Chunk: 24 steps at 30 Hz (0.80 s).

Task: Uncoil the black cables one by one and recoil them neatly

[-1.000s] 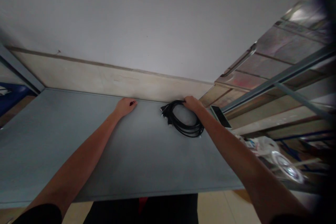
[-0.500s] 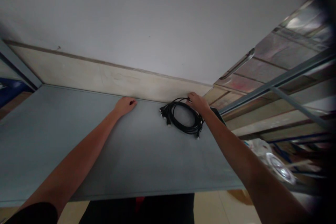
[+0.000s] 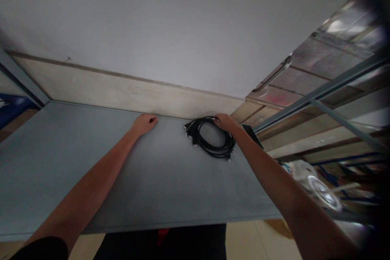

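Several black cables [image 3: 210, 147] lie in a loose coil on the grey shelf [image 3: 170, 187], near its back edge and right of the middle, their plugs bunched mostly at the left of the coil. My right hand [image 3: 224, 122] is at the coil's upper right, its fingers closed on a cable there. Left of the coil and apart from it, my left hand [image 3: 145, 124] rests by the back edge with curled fingers. A small dark thing shows at its fingertips, too small to name.
A flat black object [image 3: 252, 135] lies at the shelf's right end, partly behind my right forearm. Grey metal posts [image 3: 22, 79] frame both ends. A wall [image 3: 146, 28] rises behind. Beyond the right end are a white bag [image 3: 300, 169] and a round shiny object [image 3: 325, 195].
My right hand has moved slightly down and left onto the coil's top edge, and the cable there has shifted a little. My left hand has hardly moved.
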### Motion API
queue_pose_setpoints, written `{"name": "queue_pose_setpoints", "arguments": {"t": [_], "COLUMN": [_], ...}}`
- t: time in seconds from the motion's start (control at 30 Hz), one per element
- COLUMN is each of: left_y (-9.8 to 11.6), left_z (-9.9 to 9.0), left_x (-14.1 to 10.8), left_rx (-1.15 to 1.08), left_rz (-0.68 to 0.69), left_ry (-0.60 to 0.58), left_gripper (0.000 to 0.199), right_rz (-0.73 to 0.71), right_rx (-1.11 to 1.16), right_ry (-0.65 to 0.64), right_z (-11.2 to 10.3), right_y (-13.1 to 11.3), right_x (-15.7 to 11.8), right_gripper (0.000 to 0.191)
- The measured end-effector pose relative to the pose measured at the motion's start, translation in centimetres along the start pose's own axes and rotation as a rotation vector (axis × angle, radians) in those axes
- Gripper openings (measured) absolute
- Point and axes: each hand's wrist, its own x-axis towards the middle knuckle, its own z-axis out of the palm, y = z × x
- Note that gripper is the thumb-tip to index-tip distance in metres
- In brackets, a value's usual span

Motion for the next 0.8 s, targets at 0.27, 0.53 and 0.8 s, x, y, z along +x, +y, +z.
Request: {"name": "queue_pose_setpoints", "arguments": {"t": [0.27, 0.53, 0.8], "left_y": [3.5, 9.9, 4.3], "left_z": [-1.2, -3.8, -3.8], "left_x": [1.1, -1.9, -4.6], "left_rx": [-0.357, -0.905, -1.108], "left_rz": [-0.019, -0.068, -0.446], "left_ry": [0.007, -0.122, 0.019], "left_gripper": [0.034, 0.045, 0.045], "right_rz": [-0.172, -0.218, -0.146], "right_rx": [0.231, 0.895, 1.910], "right_ry": [0.127, 0.054, -0.400], "right_z": [-8.9, -11.8, -4.6], "right_y": [-4.1, -12.7, -18.9], "right_x": [-4.8, -6.4, -4.5], "right_gripper": [0.026, 0.035, 0.052]}}
